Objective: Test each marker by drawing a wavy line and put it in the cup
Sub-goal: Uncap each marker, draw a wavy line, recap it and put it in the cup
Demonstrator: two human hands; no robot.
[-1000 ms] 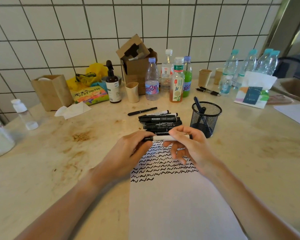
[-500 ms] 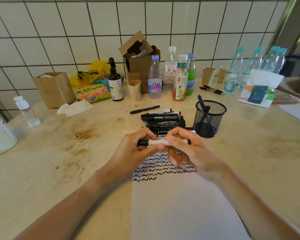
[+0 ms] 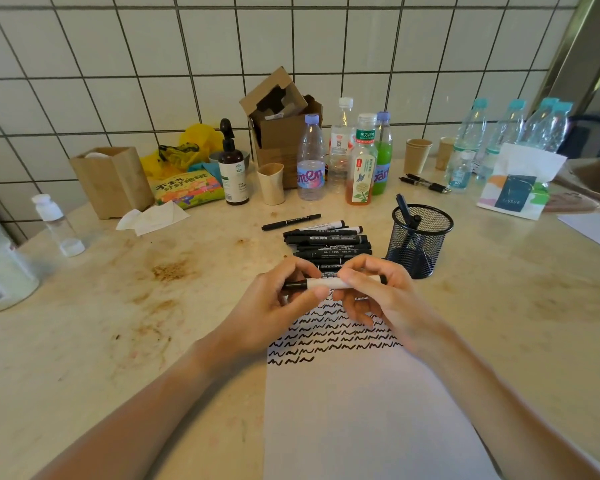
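Over the last second your two hands carried the white marker [image 3: 326, 283] a little toward you, off the near edge of the marker pile [image 3: 328, 242] and over the top rows of wavy lines on the paper [image 3: 361, 410]. Your left hand [image 3: 274, 306] slid its grip onto the black cap end, thumb pressed under it, while your right hand [image 3: 378, 299] curled tighter round the white barrel.
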